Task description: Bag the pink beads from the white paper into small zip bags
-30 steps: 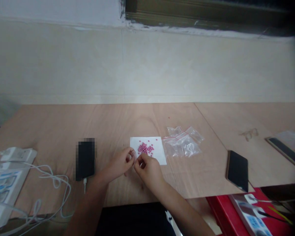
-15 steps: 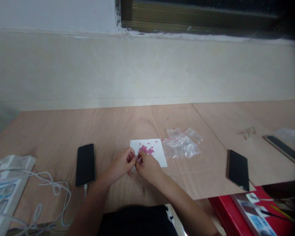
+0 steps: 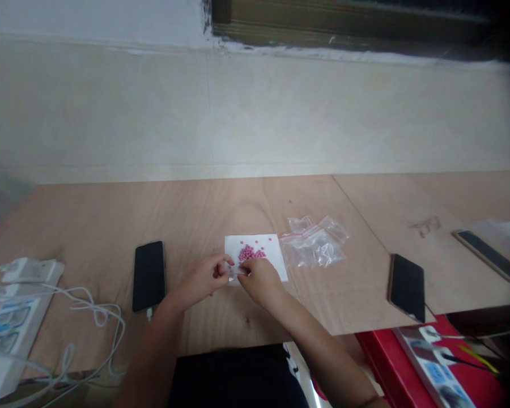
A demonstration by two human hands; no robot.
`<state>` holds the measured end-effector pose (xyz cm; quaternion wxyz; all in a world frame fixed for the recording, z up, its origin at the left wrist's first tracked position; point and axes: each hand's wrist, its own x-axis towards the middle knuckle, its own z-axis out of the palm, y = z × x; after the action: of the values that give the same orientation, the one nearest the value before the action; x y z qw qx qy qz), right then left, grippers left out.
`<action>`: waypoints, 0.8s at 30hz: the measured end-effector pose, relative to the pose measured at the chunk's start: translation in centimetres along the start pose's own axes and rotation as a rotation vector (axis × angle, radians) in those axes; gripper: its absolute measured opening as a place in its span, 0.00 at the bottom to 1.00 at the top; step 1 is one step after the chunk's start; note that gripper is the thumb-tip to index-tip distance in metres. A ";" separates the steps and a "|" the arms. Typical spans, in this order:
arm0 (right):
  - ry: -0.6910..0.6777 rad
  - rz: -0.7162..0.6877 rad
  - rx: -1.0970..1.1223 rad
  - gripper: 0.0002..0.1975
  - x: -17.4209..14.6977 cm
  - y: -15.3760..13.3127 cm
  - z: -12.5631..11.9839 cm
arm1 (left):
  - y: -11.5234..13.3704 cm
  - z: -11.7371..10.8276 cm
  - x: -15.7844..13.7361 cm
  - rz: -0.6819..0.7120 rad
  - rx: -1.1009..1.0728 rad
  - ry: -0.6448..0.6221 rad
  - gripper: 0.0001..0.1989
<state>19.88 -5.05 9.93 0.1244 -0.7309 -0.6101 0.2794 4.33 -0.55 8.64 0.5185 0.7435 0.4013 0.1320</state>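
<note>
A white paper sheet [image 3: 272,249] lies on the wooden table [image 3: 89,226] and carries a heap of small pink beads [image 3: 250,253]. My left hand [image 3: 204,277] and my right hand [image 3: 259,280] meet at the sheet's near left corner. Their fingertips pinch a small clear plastic bag [image 3: 234,272] between them. What sits inside that bag is too small to tell. A pile of empty clear zip bags [image 3: 314,246] lies just right of the sheet.
A black phone [image 3: 148,275] on a white cable lies left of my hands. White power strips and cables [image 3: 17,294] sit at far left. Another phone [image 3: 406,286] and a third phone [image 3: 488,255] lie at right, above a red box [image 3: 386,357].
Both hands stayed together at the sheet's near edge, shifting slightly; the left fingers spread a little from the right. The view dipped and steadied.
</note>
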 end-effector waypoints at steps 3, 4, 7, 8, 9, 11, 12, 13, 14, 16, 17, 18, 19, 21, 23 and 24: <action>0.030 -0.013 0.036 0.07 0.3 0.1 -0.7 | 0.6 -0.9 0.0 0.122 0.069 0.006 0.10; 0.034 -0.019 0.052 0.08 0.4 0.2 -1.0 | 0.8 -1.1 -0.1 0.163 0.089 -0.001 0.13; 0.028 -0.047 0.131 0.09 0.7 0.3 -1.7 | 0.8 -1.2 0.0 0.219 0.120 -0.034 0.25; 0.014 -0.065 0.174 0.10 0.8 0.3 -1.8 | 0.5 -1.0 0.0 0.221 0.120 -0.039 0.27; -0.007 -0.080 0.224 0.11 0.9 0.4 -1.9 | 0.2 -0.7 0.2 0.221 0.114 -0.041 0.28; -0.046 -0.093 0.324 0.11 1.0 0.4 -2.0 | -0.6 0.0 0.4 0.218 0.071 -0.037 0.27; -0.062 -0.089 0.374 0.10 1.0 0.5 -2.0 | -1.0 0.3 0.6 0.209 0.031 -0.037 0.25; -0.073 -0.080 0.426 0.10 1.0 0.6 -2.0 | -1.4 0.6 0.7 0.189 -0.018 -0.042 0.23; -0.081 -0.072 0.481 0.09 0.9 0.7 -2.0 | -1.8 0.9 0.7 0.163 -0.072 -0.048 0.21; -0.086 -0.064 0.596 0.08 0.7 1.2 -1.8 | -2.7 1.3 0.8 0.099 -0.161 -0.047 0.19; -0.081 -0.061 0.648 0.09 0.5 1.5 -1.6 | -3.1 1.5 0.8 0.070 -0.188 -0.031 0.19; -0.063 -0.058 0.688 0.11 0.4 1.8 -1.3 | -3.6 1.6 0.9 0.046 -0.203 -0.006 0.18; -0.028 -0.054 0.714 0.14 0.2 2.1 -1.0 | -4.0 1.7 0.9 0.030 -0.210 0.021 0.19; 0.079 -0.060 0.733 0.15 -0.1 2.9 -0.1 | -5.0 1.9 1.1 0.018 -0.216 0.076 0.19; 0.182 -0.086 0.728 0.13 -0.2 3.6 1.0 | -5.9 2.1 1.4 0.021 -0.202 0.120 0.18; 0.212 -0.103 0.725 0.12 -0.2 4.0 1.5 | -6.2 2.1 1.5 0.021 -0.188 0.139 0.18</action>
<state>22.28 -6.39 6.63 0.4514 -0.6329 -0.4911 0.3932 3.76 0.03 1.93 0.5554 0.6846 0.4145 0.2258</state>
